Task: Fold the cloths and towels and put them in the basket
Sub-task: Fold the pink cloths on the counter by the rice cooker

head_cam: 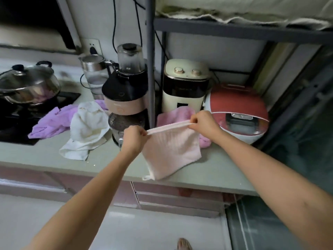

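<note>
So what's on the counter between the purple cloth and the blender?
Head view: a crumpled white cloth lies between the purple cloth and the blender, overlapping the purple one's edge.

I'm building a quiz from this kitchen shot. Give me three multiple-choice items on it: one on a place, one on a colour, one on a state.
1. Where does the white towel lie?
A. on the counter beside the purple towel
B. on the floor
C. over the pot lid

2. What colour is the rice cooker lid?
A. green
B. red
C. black

3. How is the pale pink cloth held?
A. lying flat, untouched
B. balled up in one hand
C. stretched by its top edge between both hands

Answers: 1 A, it lies crumpled on the counter touching the purple towel. 2 B, the lid is red above a white base. 3 C, the left hand and the right hand each pinch a top corner while the rest hangs down.
</note>
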A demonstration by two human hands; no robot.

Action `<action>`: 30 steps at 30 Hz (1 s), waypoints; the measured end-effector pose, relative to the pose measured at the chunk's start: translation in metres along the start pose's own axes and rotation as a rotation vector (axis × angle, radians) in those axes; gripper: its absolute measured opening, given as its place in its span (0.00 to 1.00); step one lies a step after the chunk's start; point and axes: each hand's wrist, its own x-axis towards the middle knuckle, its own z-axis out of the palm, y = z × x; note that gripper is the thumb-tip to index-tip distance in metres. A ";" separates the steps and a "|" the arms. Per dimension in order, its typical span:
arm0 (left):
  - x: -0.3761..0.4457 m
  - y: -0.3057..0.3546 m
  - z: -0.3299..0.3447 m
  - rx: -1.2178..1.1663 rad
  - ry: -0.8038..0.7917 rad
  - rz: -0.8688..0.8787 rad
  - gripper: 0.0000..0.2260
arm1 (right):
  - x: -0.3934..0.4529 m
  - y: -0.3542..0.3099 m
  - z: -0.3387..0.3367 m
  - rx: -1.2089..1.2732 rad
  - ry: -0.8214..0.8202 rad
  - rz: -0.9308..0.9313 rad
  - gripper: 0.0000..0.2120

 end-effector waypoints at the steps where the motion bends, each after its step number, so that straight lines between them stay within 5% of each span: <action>1: 0.000 0.006 -0.004 -0.024 0.038 0.038 0.09 | -0.005 -0.002 -0.006 0.030 0.070 0.014 0.02; 5: -0.002 0.022 -0.018 -0.160 0.237 0.203 0.07 | -0.028 -0.017 -0.022 0.061 0.229 -0.016 0.12; 7: 0.002 0.024 -0.024 -0.083 0.150 0.255 0.02 | -0.038 -0.025 -0.029 0.017 0.289 -0.053 0.15; 11: 0.005 0.025 -0.039 0.314 -0.566 0.245 0.07 | -0.060 -0.031 -0.034 -0.047 -0.271 -0.071 0.06; 13: 0.002 0.026 -0.045 0.319 -0.890 0.111 0.07 | -0.068 -0.026 -0.037 0.077 -0.385 -0.035 0.05; 15: -0.002 0.029 -0.046 0.347 -1.014 0.039 0.03 | -0.072 -0.021 -0.041 0.165 -0.447 0.016 0.03; 20: 0.008 0.022 -0.021 0.463 -0.941 0.132 0.08 | -0.075 -0.011 -0.029 0.227 -0.580 0.127 0.04; 25: 0.017 0.009 0.021 0.313 -0.666 0.145 0.07 | -0.071 0.016 0.010 0.414 -0.470 0.372 0.10; 30: 0.022 -0.002 0.060 0.275 -0.472 0.183 0.16 | -0.053 0.045 0.054 0.331 -0.412 0.351 0.12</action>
